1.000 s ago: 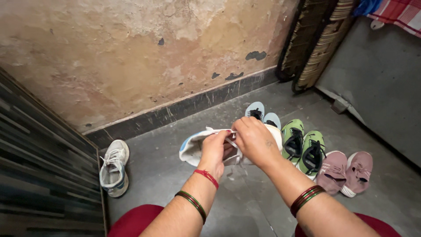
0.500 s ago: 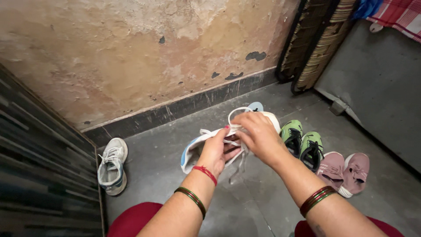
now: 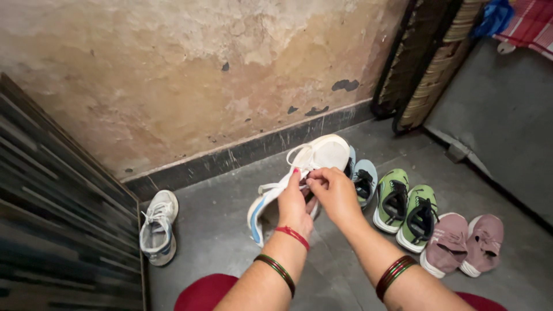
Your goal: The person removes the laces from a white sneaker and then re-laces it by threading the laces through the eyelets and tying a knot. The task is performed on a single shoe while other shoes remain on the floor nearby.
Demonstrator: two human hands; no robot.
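Holding white shoe (image 3: 299,173) up over floor (image 3: 230,230), in front of wall (image 3: 173,86).

Head view: left hand (image 3: 294,201) wrapped round shoe middle, gripping it. Right hand (image 3: 334,193) pinching white lace (image 3: 299,152) with fingertips. I think best way: keep shoe steady with left, pull lace slow and even, no yank, keep loop from slipping.

Shoe look: white, blue stripe on side, toe pointing up, lace loop near top. Other shoe of pair (image 3: 156,227) sits far left on floor. Green shoes (image 3: 406,207) and pink shoes (image 3: 461,245) lined up to right.
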